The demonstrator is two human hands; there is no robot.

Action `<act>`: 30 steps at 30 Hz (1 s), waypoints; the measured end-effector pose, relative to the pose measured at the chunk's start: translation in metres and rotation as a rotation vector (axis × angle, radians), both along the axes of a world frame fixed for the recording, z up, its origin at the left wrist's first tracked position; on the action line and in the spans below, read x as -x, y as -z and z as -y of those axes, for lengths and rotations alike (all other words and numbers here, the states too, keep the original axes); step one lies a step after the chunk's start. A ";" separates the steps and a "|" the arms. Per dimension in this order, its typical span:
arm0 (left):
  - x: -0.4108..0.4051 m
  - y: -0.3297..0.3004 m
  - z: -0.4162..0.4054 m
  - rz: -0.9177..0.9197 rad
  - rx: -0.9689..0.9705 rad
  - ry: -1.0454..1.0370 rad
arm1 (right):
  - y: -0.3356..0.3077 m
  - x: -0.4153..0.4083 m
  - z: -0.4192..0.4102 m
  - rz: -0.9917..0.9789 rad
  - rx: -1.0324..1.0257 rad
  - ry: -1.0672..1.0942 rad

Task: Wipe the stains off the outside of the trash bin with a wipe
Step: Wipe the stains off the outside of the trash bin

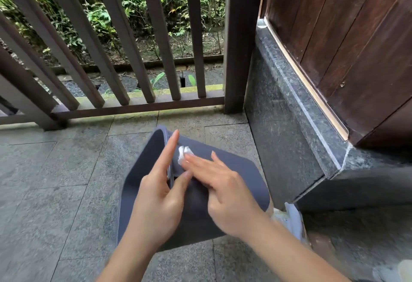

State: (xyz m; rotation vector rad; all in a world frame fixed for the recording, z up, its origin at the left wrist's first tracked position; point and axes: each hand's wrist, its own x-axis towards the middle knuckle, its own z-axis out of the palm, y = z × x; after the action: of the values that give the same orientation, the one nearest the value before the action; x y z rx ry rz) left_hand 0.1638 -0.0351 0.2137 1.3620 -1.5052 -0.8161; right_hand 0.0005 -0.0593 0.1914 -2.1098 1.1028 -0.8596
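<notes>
A dark grey trash bin (240, 170) lies tipped on its side on the stone floor, its open mouth facing left. My left hand (156, 194) grips the bin's rim, thumb on the outside and fingers along the inside. My right hand (225, 190) lies flat on the bin's upward outer wall and presses a small crumpled white wipe (183, 153) under its fingertips, close to the rim. Most of the wipe is hidden beneath the fingers.
A dark wooden railing (133, 105) runs across the far side, with greenery beyond it. A dark stone ledge (296, 130) and wooden wall (356, 47) stand close on the right. A white bag-like object (292, 217) lies beside the bin's base.
</notes>
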 end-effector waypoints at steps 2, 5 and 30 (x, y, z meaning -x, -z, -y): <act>0.003 0.002 -0.002 0.020 -0.025 0.047 | 0.002 0.011 0.017 0.008 -0.064 0.098; 0.016 -0.005 -0.007 0.055 -0.045 0.131 | -0.009 0.026 0.041 -0.011 -0.154 0.240; 0.005 -0.020 -0.006 -0.141 -0.075 -0.008 | 0.002 0.054 0.024 -0.565 -0.353 0.508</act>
State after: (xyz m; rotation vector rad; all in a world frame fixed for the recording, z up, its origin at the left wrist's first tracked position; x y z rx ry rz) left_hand 0.1590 -0.0291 0.2338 1.3351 -1.3717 -0.9519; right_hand -0.0532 -0.0829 0.1893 -1.8316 1.9766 -0.2242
